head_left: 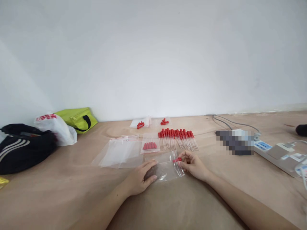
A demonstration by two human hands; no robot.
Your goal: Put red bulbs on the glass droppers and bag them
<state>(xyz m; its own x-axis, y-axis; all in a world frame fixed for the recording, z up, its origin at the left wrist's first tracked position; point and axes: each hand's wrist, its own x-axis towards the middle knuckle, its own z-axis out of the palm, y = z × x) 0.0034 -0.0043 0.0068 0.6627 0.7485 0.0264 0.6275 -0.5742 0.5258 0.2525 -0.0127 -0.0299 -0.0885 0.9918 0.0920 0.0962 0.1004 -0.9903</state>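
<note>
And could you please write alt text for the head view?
The left hand touches a clear plastic bag while the right hand holds a small red piece at the bag's red-striped end. Beyond, a row of slim red-topped clear tubes lies on a brown tabletop.

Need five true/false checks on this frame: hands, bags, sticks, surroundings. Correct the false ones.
1. The left hand touches a clear bag. True.
2. The right hand is empty. False: it holds a red piece at the clear bag's red-lined end.
3. The red-topped sticks lie beyond the hands, near the wall side. True.
4. The lime-green bag is at far right. False: it sits on the left.
5. A power strip lies on the right. True.
</note>
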